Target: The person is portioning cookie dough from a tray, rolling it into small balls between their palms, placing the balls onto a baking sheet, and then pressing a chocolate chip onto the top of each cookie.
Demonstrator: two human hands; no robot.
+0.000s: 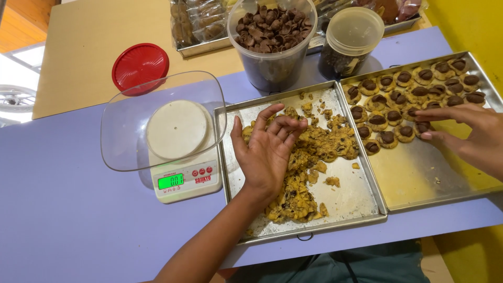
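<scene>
The left hand, fingers curled and loosely spread, hovers over the crumbly cookie dough lying in the steel tray beneath it. The right hand, fingers extended, sets a chocolate-topped cookie at its fingertips beside the rows in the adjoining baking tray.

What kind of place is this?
Likely a small bakery or home-baking prep table: a metal tray of cookie dough, a second tray of shaped cookies, and a kitchen scale.

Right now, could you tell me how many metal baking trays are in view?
3: the dough tray under the left hand, the cookie tray beside it, and a back tray.
</scene>
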